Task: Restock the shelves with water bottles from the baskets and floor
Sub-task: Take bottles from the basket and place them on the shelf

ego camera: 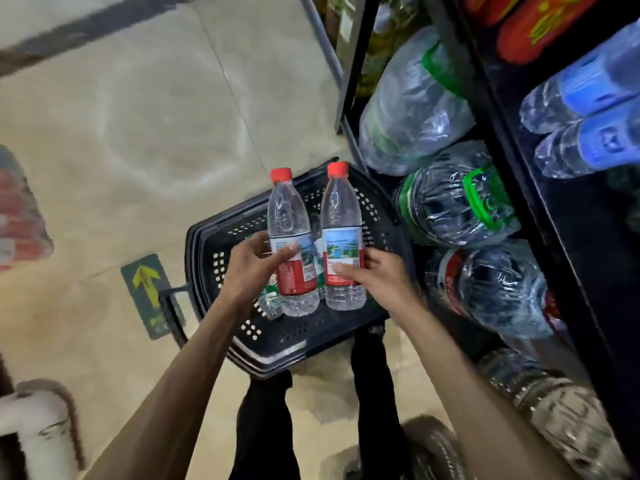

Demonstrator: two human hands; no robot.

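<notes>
1. Left grip (254, 268) is wrapped round the label of a red-capped water bottle (291, 233), thumb across the front.
2. Right grip (379, 277) clasps a second bottle (343, 230) low on its label.
3. Both bottles stand upright, side by side, above the black basket (204, 251) on the floor.
4. Maybe a green-label bottle (270, 301) lying in the basket, it's half hidden.
</notes>
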